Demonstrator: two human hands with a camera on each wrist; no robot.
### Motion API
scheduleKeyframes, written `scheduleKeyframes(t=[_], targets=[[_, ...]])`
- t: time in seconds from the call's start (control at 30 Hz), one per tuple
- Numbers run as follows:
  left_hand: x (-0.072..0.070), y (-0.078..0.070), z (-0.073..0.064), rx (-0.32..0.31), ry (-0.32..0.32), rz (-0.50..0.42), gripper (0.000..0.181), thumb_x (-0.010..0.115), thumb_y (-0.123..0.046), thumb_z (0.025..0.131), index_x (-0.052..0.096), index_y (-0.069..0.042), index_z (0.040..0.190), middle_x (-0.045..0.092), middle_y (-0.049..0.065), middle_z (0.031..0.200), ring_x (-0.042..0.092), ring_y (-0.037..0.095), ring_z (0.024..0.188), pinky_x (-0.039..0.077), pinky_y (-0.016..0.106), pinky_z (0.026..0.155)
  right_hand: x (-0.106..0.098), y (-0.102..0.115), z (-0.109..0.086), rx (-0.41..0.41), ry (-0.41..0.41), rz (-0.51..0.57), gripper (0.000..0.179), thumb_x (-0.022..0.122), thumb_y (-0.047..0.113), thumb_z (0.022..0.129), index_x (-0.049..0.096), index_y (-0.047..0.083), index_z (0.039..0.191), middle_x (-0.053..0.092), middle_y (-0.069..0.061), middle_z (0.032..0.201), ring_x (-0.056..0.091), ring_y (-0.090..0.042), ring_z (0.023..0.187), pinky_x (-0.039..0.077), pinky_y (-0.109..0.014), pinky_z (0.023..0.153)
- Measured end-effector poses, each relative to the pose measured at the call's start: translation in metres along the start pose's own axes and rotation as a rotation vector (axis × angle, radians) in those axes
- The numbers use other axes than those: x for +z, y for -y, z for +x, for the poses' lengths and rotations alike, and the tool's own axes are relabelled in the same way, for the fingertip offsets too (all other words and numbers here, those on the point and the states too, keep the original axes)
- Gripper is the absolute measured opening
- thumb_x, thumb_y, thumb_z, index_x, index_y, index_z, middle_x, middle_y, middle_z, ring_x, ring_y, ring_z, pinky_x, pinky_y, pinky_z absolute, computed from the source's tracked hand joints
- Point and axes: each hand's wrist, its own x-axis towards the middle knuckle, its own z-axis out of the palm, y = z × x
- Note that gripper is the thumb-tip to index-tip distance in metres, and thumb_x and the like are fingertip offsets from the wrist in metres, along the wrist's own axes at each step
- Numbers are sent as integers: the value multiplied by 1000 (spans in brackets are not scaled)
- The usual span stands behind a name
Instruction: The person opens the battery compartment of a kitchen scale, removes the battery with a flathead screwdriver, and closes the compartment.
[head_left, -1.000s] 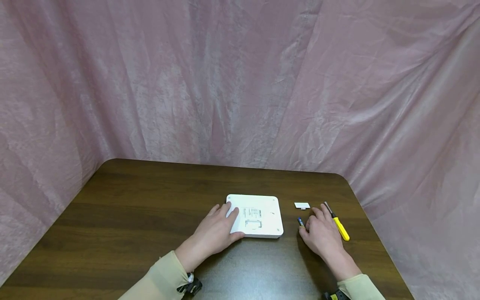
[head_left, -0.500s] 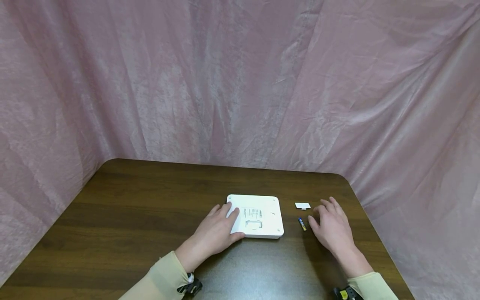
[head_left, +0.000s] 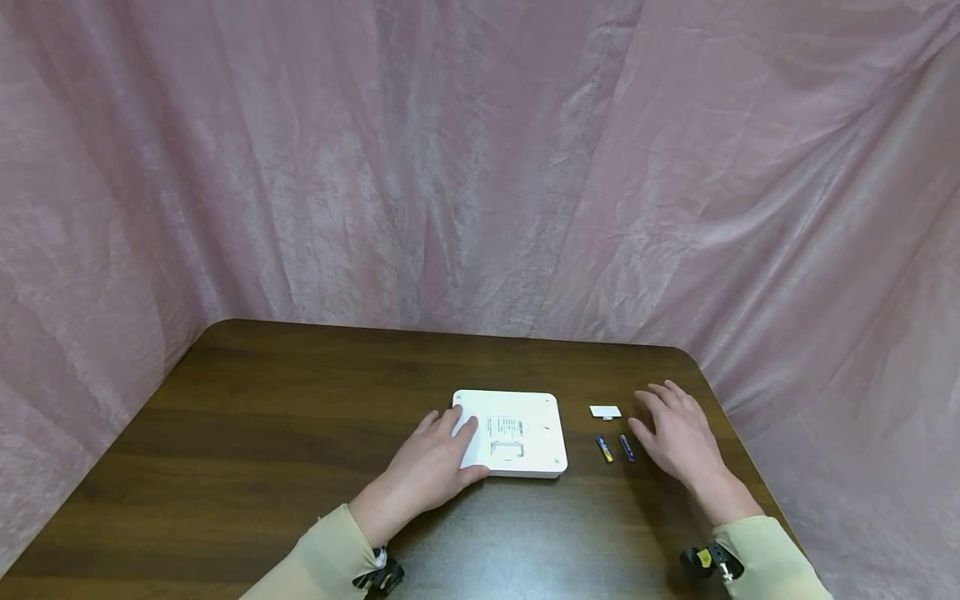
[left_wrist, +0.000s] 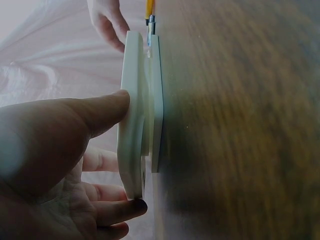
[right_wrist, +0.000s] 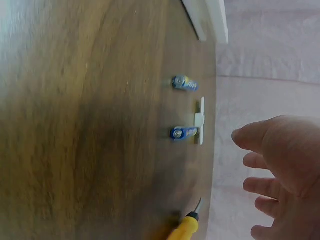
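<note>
A white square kitchen scale (head_left: 517,408) lies underside up on the table, its label and battery recess showing. My left hand (head_left: 431,467) grips its left side, thumb on the near edge; the left wrist view shows the gap between the scale's body (left_wrist: 132,110) and the thinner plate (left_wrist: 157,100) below. My right hand (head_left: 682,437) hovers over the table at the right, fingers loosely spread and holding nothing. Two small batteries, one (head_left: 604,449) and another (head_left: 627,448), lie left of it, near a white battery cover (head_left: 605,412).
A yellow screwdriver (right_wrist: 186,227) lies on the table by my right hand, hidden behind that hand in the head view. The brown wooden table (head_left: 300,400) ends at a pink curtain (head_left: 450,167) behind and on both sides.
My right hand has lifted and moved right, away from the batteries, uncovering both and now hiding the screwdriver in the head view. My left hand and the scale stay in place.
</note>
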Motion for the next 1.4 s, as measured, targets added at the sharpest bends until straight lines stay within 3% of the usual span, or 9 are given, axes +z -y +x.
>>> scheduleKeyframes(t=[0.37, 0.73, 1.17, 1.4], targets=[[-1, 2, -2, 3, -4, -3, 77, 78, -55, 102, 62, 0, 154, 55, 29, 157, 52, 42, 149, 38, 57, 126, 9, -6, 19, -36, 61, -58, 44, 81, 17, 100, 71, -5, 136, 68, -29, 139, 52, -56, 143, 35, -76, 118], [1, 1, -2, -3, 1, 5, 77, 77, -56, 102, 62, -1, 155, 55, 28, 158, 52, 41, 149, 38, 55, 126, 21, -4, 32, -83, 156, -47, 43, 84, 19, 99, 72, -5, 133, 71, -28, 136, 56, -55, 140, 38, -78, 115], [-1, 2, -5, -5, -4, 9, 77, 77, -55, 102, 61, 0, 154, 55, 28, 157, 52, 41, 149, 39, 55, 126, 26, 1, 41, -143, 171, -82, 30, 86, 18, 97, 77, -1, 119, 74, -22, 126, 58, -53, 137, 42, -77, 113], [0, 4, -6, -15, 1, 6, 77, 77, -55, 102, 61, 0, 155, 55, 28, 158, 52, 40, 149, 39, 54, 126, 30, 1, 46, -152, 147, -63, 19, 88, 15, 95, 76, 5, 105, 76, -21, 121, 58, -55, 137, 43, -77, 112]])
